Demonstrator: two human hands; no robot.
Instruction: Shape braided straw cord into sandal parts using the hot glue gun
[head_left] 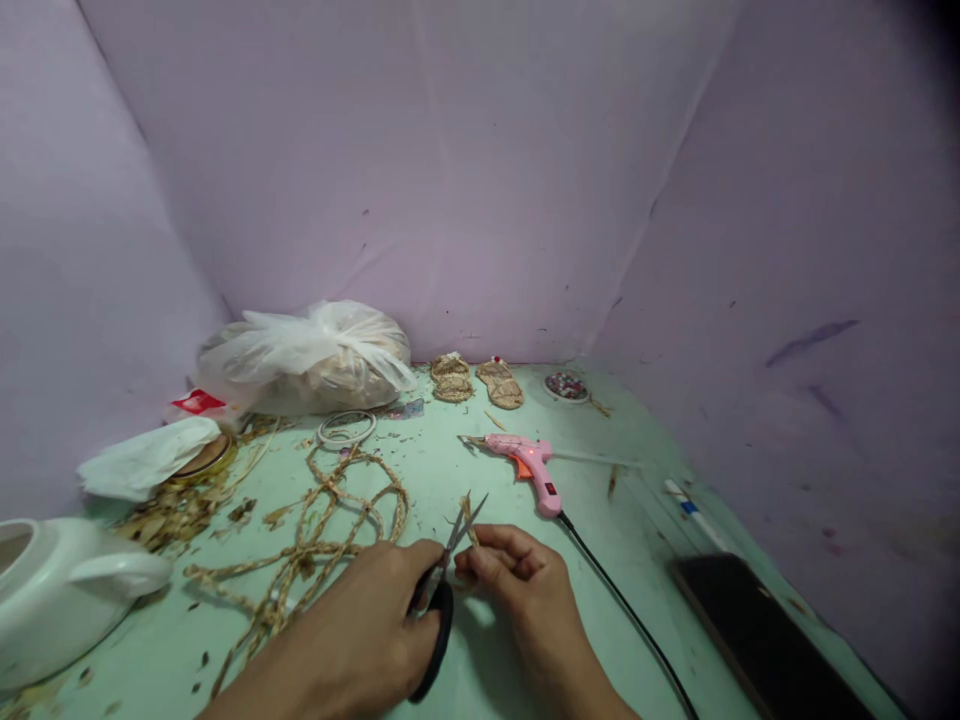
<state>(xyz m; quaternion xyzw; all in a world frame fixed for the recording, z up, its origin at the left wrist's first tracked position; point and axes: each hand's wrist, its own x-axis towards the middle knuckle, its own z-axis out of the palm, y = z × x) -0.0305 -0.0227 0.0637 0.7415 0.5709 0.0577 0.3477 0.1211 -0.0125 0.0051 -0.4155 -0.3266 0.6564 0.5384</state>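
My left hand (pixel 367 620) is closed around black-handled scissors (pixel 441 620), their blades parted and pointing away from me. In my right hand (pixel 525 585), a short piece of straw-coloured plant fibre (pixel 466 508) is pinched between thumb and fingers. Its frayed end stands up right beside the scissor blades; whether they touch it I cannot tell. To the left of my left hand, a long braided fibre rope (pixel 319 548) lies in loose loops on the table. Just beyond my right hand rests a pink glue gun (pixel 529 462), with its nozzle to the left.
Two small woven slippers (pixel 451 385) stand near the back wall, beside a dish of beads (pixel 567 387). A tied plastic bag (pixel 315 355) fills the back left. White rings (pixel 346 430), a white ceramic pot (pixel 60 600), a black phone (pixel 765 630) and a marker (pixel 694 510) surround the workspace.
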